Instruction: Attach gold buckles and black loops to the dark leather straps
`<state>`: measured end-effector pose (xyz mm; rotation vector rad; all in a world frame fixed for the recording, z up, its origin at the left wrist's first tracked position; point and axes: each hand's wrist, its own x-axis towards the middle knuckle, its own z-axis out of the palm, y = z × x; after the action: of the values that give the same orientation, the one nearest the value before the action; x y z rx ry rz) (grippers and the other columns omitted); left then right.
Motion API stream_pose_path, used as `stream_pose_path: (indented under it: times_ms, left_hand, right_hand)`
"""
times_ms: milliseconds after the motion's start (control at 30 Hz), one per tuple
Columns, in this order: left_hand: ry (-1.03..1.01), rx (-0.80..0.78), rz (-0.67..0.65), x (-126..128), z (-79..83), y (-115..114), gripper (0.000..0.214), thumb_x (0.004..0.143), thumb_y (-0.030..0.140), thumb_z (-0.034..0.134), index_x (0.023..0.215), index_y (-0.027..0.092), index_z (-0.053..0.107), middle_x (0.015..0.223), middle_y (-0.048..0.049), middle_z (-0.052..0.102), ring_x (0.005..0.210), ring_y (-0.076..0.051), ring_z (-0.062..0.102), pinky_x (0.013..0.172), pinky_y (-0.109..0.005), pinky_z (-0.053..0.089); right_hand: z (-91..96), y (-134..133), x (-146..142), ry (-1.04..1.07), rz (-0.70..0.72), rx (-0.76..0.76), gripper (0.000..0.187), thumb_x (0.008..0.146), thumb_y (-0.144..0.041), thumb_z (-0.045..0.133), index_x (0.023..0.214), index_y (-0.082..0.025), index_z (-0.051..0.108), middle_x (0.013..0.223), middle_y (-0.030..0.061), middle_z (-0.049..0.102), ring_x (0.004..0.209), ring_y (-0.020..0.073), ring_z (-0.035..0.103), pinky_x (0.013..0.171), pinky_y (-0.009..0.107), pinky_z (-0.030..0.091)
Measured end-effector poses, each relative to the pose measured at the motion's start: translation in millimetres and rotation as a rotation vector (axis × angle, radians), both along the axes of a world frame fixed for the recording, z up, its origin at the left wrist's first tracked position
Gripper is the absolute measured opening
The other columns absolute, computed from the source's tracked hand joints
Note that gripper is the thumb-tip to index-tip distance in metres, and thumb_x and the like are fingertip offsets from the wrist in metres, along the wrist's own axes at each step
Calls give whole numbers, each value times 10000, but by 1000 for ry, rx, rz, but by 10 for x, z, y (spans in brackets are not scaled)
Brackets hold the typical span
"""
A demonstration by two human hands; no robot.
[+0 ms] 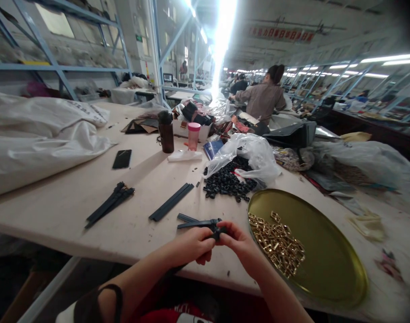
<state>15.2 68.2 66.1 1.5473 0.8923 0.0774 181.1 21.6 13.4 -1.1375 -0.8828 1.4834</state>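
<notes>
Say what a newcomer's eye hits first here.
Probably the glaring light at top centre, then the big gold tray on the right of the table, gold buckles heaped on its left part. Beyond the tray's left edge, small black pieces lie piled by a clear plastic bag. At near centre, the left hand and right hand hold a small dark item.

Strap (218,233) between our left hand (195,244) and right hand (236,240), over near side of table (140,157). Loose straps (187,223) just beyond left hand. Farther left, paired strips (171,202), then strap bundle (110,204); phone (122,159) behind bundle. To our right, buckles (279,246) in tray (332,237). Ahead, heap of loops (225,181), plastic bag (255,152) partly over it. Behind-left of heap, bottle (166,134), cup (193,137) right of it.
</notes>
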Motion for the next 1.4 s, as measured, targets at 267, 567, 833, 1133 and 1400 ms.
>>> stream_pose_path:
  times_ms: [267, 567, 833, 1133, 1400]
  left_hand:
    - [-162, -435, 140, -107, 8, -68, 419, 733, 180, 433, 1150, 149, 455, 639, -1, 568, 414, -55, 450, 388, -146, 320]
    - [-226, -157, 142, 8, -264, -66, 523, 820, 373, 417, 1288, 168, 304, 595, 39, 506, 381, -49, 380, 377, -160, 278]
    - [-168, -151, 227, 80, -358, 239, 447, 723, 550, 418, 876, 133, 466, 390, 89, 357, 318, -47, 256, 315, -162, 165]
    - [-87, -259, 288, 143, -579, 325, 346, 608, 483, 409, 761, 173, 394, 562, 23, 545, 329, -57, 404, 319, -165, 238]
    - [-178, -93, 212, 169, -449, 211, 408, 711, 537, 383, 807, 144, 440, 597, 26, 517, 306, -17, 310, 321, -173, 147]
  right_hand:
    - [99, -66, 81, 266, -168, -205, 334, 603, -273, 712, 890, -173, 574, 782, -9, 585, 649, 78, 521, 630, 217, 427]
    - [-84, -88, -273, 46, -131, -95, 517, 618, -334, 697, 1055, -188, 463, 838, 6, 570, 746, 133, 533, 686, 269, 421]
    - [-82, 486, 465, -975, -165, 152, 275, 823, -369, 438, 970, -159, 539, 835, 54, 587, 755, 160, 544, 704, 282, 420]
    - [-311, 1229, 758, -1476, -200, 10, 101, 752, -181, 479, 766, -147, 573, 861, 116, 579, 829, 227, 545, 746, 345, 374]
    - [-150, 658, 425, -945, -155, 85, 280, 774, -206, 468, 1046, -152, 508, 923, 54, 585, 757, 112, 557, 699, 235, 439]
